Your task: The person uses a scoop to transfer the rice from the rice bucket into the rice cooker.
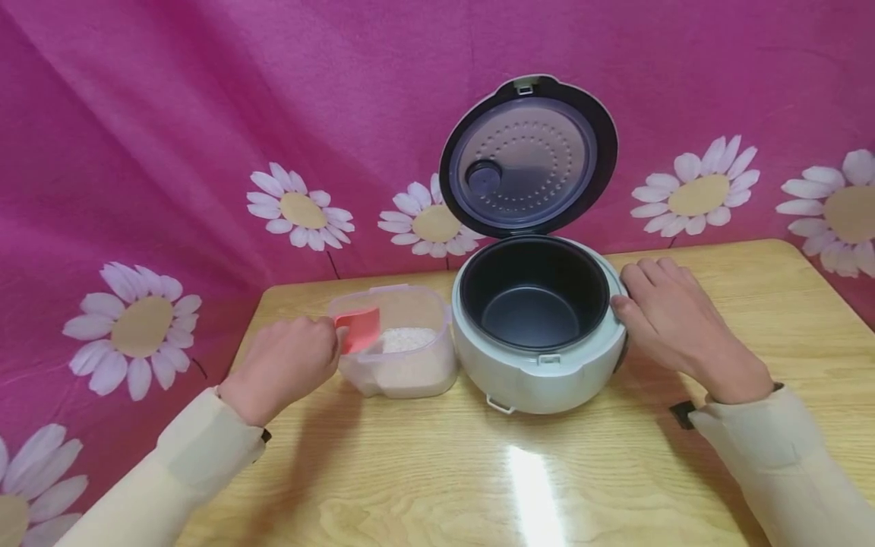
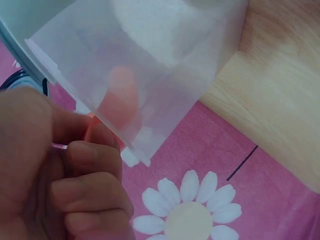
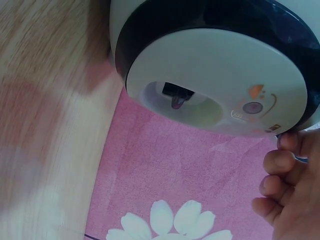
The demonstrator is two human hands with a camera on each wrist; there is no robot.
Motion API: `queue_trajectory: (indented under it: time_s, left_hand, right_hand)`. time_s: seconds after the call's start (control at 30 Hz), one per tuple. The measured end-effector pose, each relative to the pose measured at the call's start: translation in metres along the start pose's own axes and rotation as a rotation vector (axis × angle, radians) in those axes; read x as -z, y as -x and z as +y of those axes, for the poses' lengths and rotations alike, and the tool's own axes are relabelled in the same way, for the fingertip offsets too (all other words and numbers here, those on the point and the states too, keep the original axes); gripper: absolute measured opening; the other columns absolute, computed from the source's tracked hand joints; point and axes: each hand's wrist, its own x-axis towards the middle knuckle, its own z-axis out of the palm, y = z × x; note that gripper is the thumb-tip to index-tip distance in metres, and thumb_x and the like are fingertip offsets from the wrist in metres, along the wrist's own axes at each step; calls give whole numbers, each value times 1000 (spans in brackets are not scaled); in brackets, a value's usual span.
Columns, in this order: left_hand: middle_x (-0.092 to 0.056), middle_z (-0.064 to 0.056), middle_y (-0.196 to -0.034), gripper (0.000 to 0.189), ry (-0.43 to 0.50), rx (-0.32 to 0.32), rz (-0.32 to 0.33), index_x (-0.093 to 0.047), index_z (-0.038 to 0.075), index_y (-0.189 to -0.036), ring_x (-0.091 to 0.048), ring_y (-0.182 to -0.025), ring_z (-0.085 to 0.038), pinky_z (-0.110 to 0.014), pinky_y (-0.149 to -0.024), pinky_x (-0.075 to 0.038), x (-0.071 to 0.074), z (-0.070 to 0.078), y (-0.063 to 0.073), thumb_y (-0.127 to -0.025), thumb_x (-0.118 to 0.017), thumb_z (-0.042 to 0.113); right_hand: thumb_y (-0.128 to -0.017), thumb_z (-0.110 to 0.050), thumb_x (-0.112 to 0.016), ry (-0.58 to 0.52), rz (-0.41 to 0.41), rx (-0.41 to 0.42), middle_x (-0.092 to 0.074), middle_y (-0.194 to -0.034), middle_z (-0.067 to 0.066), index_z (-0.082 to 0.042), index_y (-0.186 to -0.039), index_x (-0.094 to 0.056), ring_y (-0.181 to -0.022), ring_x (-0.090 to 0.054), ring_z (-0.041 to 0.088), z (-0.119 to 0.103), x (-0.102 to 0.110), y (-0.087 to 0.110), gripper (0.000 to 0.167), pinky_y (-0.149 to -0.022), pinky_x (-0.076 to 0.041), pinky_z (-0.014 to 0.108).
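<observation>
My left hand (image 1: 287, 365) grips the handle of a red-pink scoop (image 1: 360, 330) at the left rim of a clear plastic container (image 1: 413, 377). White rice (image 1: 408, 339) lies inside this container. Through its wall, the left wrist view shows the scoop's blade (image 2: 123, 95). Just to the right stands a white rice cooker (image 1: 540, 389), its lid (image 1: 547, 137) raised and its dark inner pot (image 1: 529, 315) exposed. With thumb and curled fingers, my right hand (image 1: 673, 319) holds the cooker's right edge. In the right wrist view, a fingertip meets the cooker's control side (image 3: 215, 65).
The wooden table (image 1: 410, 471) carries both vessels, which stand side by side near its back edge. A magenta cloth with daisies (image 1: 355, 99) hangs behind and to the left. A small black item (image 1: 682, 414) shows by the right sleeve.
</observation>
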Motion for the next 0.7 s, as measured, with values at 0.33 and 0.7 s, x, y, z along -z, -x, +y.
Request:
queue_trajectory:
  time_s: [0.33, 0.7]
  left_hand:
    - [-53, -2, -64, 26, -96, -61, -199, -55, 12, -64, -50, -56, -18, -40, -46, -48, 10, 8, -29, -85, -58, -3]
    - [-53, -2, -69, 17, -144, -72, -425, -62, 11, -74, -51, -64, -19, -33, -55, -43, 15, 21, -56, -87, -64, 1]
  right_hand:
    - [-94, -27, -58, -14, -13, -10, -59, -107, 15, -6, -110, -57, -103, -46, 34, 1, -1, -1, 27, -91, -40, 52]
    - [-93, -26, -60, -32, -29, -17, -59, -106, 14, -6, -112, -57, -102, -47, 32, 1, 0, -1, 28, -90, -43, 51]
